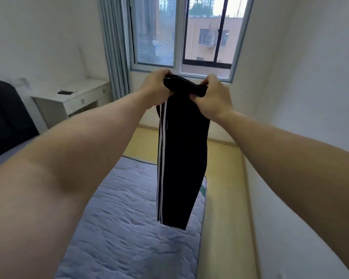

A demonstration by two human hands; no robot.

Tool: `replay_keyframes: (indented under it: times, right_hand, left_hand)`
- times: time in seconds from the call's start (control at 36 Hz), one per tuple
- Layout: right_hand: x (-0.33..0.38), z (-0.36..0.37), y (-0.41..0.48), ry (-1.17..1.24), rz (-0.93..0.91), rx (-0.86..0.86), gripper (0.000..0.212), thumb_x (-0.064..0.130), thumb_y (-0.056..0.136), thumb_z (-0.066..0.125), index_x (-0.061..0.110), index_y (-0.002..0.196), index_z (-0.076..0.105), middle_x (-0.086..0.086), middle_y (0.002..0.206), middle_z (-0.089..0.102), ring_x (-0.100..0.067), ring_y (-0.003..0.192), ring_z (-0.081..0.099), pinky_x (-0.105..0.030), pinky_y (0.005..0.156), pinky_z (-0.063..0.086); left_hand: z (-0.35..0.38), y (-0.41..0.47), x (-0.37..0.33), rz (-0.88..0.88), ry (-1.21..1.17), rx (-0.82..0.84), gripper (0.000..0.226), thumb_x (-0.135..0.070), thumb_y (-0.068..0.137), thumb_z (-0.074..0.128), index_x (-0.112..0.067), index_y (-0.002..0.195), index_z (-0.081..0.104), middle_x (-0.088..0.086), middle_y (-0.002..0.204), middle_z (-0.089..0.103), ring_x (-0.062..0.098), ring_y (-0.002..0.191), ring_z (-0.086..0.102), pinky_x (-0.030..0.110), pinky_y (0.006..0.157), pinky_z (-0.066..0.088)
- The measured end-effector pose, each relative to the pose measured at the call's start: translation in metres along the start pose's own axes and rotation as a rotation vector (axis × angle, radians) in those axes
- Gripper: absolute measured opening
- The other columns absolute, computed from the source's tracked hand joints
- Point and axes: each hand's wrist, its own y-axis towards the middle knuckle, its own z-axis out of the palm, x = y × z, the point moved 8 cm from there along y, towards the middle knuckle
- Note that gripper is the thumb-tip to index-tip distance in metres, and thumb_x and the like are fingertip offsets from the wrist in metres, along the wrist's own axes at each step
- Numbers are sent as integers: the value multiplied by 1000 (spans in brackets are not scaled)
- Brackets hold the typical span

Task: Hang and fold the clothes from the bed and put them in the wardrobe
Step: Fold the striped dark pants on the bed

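Black track trousers point(181, 158) with white side stripes hang straight down in front of me, above the bed point(129, 228). My left hand point(156, 88) grips the waistband at its left end. My right hand point(212, 97) grips the waistband at its right end. Both arms are stretched forward at about chest height. The trouser legs lie together, and their hems hang just over the quilted blue mattress cover. No wardrobe is in view.
A white desk point(73, 97) with a small dark object stands at the left under the grey curtain point(115, 47). A dark headboard or chair back point(6, 117) is at far left. The window point(181, 33) is ahead; a white wall runs along the right.
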Motion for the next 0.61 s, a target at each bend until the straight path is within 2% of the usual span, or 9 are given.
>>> replay_keyframes:
  times: [0.08, 0.14, 0.19, 0.25, 0.31, 0.36, 0.44, 0.53, 0.61]
  right_hand:
    - [13, -15, -3, -6, -46, -2, 27, 23, 87, 71, 21, 98, 45, 11, 81, 51, -2, 72, 48, -15, 58, 33]
    - [19, -22, -10, -7, -71, 4, 28, 21, 87, 71, 21, 98, 46, 11, 82, 53, -4, 74, 51, -18, 61, 37]
    - [25, -25, -23, -3, -84, 29, 29, 20, 86, 72, 20, 99, 46, 8, 85, 56, -8, 78, 55, -22, 66, 44]
    - [29, -22, -42, -17, -89, 65, 29, 20, 84, 72, 21, 99, 47, 5, 86, 57, -12, 78, 56, -22, 65, 44]
    - [31, -12, -65, -63, -83, 106, 26, 23, 83, 69, 21, 99, 48, 1, 86, 59, -18, 77, 55, -26, 62, 40]
    - [31, 7, -95, -107, -73, 172, 25, 24, 84, 65, 18, 106, 54, -2, 91, 61, -22, 81, 56, -30, 65, 40]
    - [26, 49, -157, -237, -38, 326, 34, 30, 82, 56, 21, 114, 62, -4, 101, 65, -25, 88, 58, -34, 69, 49]
    - [14, 102, -239, -305, 39, 485, 14, 27, 81, 56, 30, 91, 65, -3, 90, 63, -30, 79, 61, -31, 57, 47]
    - [-5, 162, -331, -317, 125, 629, 22, 15, 91, 56, 18, 112, 63, -9, 110, 57, -31, 93, 58, -40, 74, 54]
  left_hand:
    - [-11, -3, -19, 24, -2, -33, 34, -5, 79, 75, -29, 98, 59, -14, 88, 59, 9, 84, 59, 6, 60, 41]
    - [-16, -11, -24, 25, -22, -33, 34, -4, 80, 75, -27, 98, 60, -6, 93, 63, 17, 91, 64, 22, 71, 53]
    - [-18, -25, -26, 20, -46, -35, 34, -2, 79, 77, -26, 99, 63, 1, 99, 65, 21, 95, 65, 31, 77, 56]
    - [-20, -47, -22, 3, -62, -34, 34, 0, 77, 78, -21, 102, 66, 5, 102, 66, 21, 96, 65, 30, 78, 56]
    - [-16, -73, -10, -29, -92, -6, 36, 4, 76, 77, -15, 105, 68, 8, 100, 67, 19, 91, 64, 20, 69, 55]
    - [-8, -108, 8, -69, -99, 39, 35, 6, 74, 78, -9, 104, 69, 9, 95, 66, 16, 83, 62, 14, 61, 51]
    - [12, -171, 41, -135, -71, 118, 35, 9, 69, 79, -9, 98, 70, 7, 88, 65, 17, 80, 60, 21, 65, 50]
    - [40, -249, 87, -199, 2, 226, 30, 5, 69, 80, -11, 92, 70, 9, 91, 67, 23, 86, 62, 34, 76, 52]
    - [67, -337, 137, -249, 95, 355, 25, -1, 74, 78, -14, 92, 69, 6, 92, 68, 27, 88, 64, 34, 74, 51]
